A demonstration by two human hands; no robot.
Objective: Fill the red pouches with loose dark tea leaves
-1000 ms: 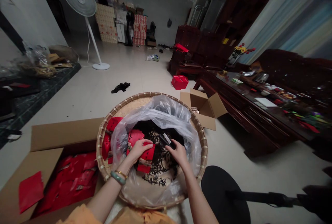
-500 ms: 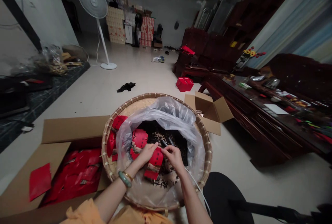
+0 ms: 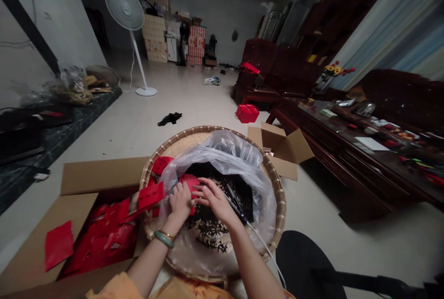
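Note:
My left hand (image 3: 181, 204) rests against a red packet (image 3: 189, 186) in the wide woven basket (image 3: 208, 129), and I cannot tell whether it grips it. My right hand (image 3: 213, 199) is spread open just above the dark loose tea leaves (image 3: 208, 229) and holds nothing. A dark slim tool (image 3: 236, 207) with a white cable (image 3: 267, 255) lies beside my right hand. The tea sits in a clear plastic bag (image 3: 222, 149). Another red packet (image 3: 146, 198) stretches over the basket rim towards the cardboard box (image 3: 104, 174), which is full of red packets (image 3: 104, 239).
A small open carton (image 3: 284, 144) stands right of the basket, and a round black stand base (image 3: 305, 262) lies at lower right. A dark wooden table (image 3: 364, 151) runs along the right. A red box (image 3: 247, 113) and a black cloth (image 3: 169, 118) lie on the tiled floor.
The red packet held near my hands now stretches left over the basket rim towards the box. My right hand has left the dark tool and spread open.

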